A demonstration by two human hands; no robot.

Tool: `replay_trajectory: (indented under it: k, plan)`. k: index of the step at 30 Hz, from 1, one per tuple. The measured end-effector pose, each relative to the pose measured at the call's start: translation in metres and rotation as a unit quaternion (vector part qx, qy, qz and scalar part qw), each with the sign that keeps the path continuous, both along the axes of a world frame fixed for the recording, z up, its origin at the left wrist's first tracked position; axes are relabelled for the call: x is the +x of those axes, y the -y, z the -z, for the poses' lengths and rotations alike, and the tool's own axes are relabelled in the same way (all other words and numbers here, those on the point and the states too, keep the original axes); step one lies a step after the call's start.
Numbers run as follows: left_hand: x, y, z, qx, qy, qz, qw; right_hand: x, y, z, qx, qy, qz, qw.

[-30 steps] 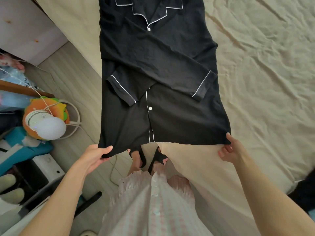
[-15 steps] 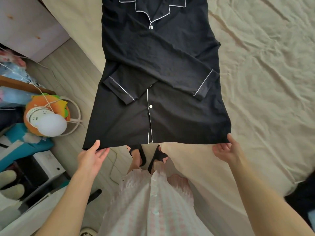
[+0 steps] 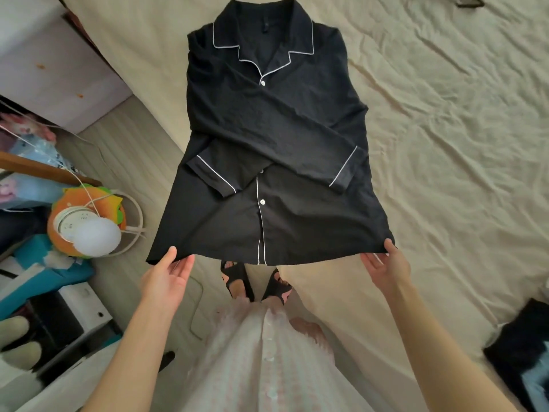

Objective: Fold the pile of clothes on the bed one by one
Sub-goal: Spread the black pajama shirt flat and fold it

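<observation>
A black pyjama shirt (image 3: 276, 126) with white piping lies face up on the beige bed (image 3: 445, 144), collar at the far end and both sleeves folded across its front. Its lower hem hangs out past the bed's near edge, stretched flat between my hands. My left hand (image 3: 169, 278) pinches the left hem corner, palm up with the thumb on top of the fabric. At the right hem corner, my right hand (image 3: 386, 266) pinches the cloth in the same way. More dark and blue clothes (image 3: 523, 358) lie at the bed's lower right.
A pale cabinet (image 3: 53, 66) stands at the upper left beside the bed. On the wooden floor to the left are an orange toy with a white round lamp (image 3: 89, 227), cables and boxes. My feet in black sandals (image 3: 255, 281) stand at the bed's edge.
My left hand has drawn the left hem corner outward to the left, spreading the hem wide. The view has tilted up, so the collar now shows.
</observation>
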State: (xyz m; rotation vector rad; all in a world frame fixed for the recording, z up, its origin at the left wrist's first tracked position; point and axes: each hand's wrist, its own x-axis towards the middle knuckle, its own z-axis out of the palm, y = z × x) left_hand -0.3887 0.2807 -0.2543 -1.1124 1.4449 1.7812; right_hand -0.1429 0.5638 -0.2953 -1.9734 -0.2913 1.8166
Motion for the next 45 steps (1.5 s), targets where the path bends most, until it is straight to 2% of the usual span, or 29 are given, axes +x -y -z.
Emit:
replay_trajectory:
  k: [5, 13, 19, 25, 28, 31, 34, 38, 40, 42, 45]
  plan:
    - [-0.047, -0.031, -0.035, 0.034, -0.062, 0.009, 0.997, -0.033, -0.046, -0.044, 0.033, -0.106, 0.061, 0.992]
    - [-0.169, -0.121, -0.06, 0.148, -0.115, -0.064, 0.98, -0.139, -0.151, -0.082, 0.064, -0.225, 0.052, 0.971]
    - [-0.288, -0.215, -0.053, 0.18, -0.135, -0.089, 0.97, -0.246, -0.246, -0.083, 0.099, -0.244, 0.067, 0.962]
    - [-0.406, -0.313, -0.026, 0.173, -0.16, -0.066, 0.97, -0.353, -0.351, -0.055, 0.119, -0.235, 0.063, 0.963]
    - [-0.439, -0.35, -0.003, 0.129, -0.18, 0.022, 0.975, -0.391, -0.385, -0.03, 0.139, -0.215, 0.005, 0.967]
    - [-0.437, -0.359, 0.025, 0.053, -0.206, 0.168, 0.963, -0.406, -0.381, -0.001, 0.129, -0.193, -0.069, 0.97]
    - [-0.408, -0.338, 0.054, -0.058, -0.224, 0.252, 0.94, -0.393, -0.35, 0.024, 0.104, -0.142, -0.123, 0.977]
    - [-0.349, -0.275, 0.093, -0.273, -0.219, 0.258, 0.901, -0.34, -0.29, 0.049, 0.073, -0.065, -0.166, 0.981]
    - [-0.32, -0.238, 0.11, -0.324, -0.181, 0.223, 0.901, -0.309, -0.258, 0.06, 0.022, -0.008, -0.157, 0.987]
    - [-0.297, -0.208, 0.123, -0.298, -0.098, 0.208, 0.927, -0.284, -0.234, 0.072, -0.016, 0.059, -0.125, 0.99]
    - [-0.277, -0.19, 0.134, -0.125, 0.059, 0.186, 0.973, -0.263, -0.224, 0.079, -0.057, 0.096, -0.053, 0.992]
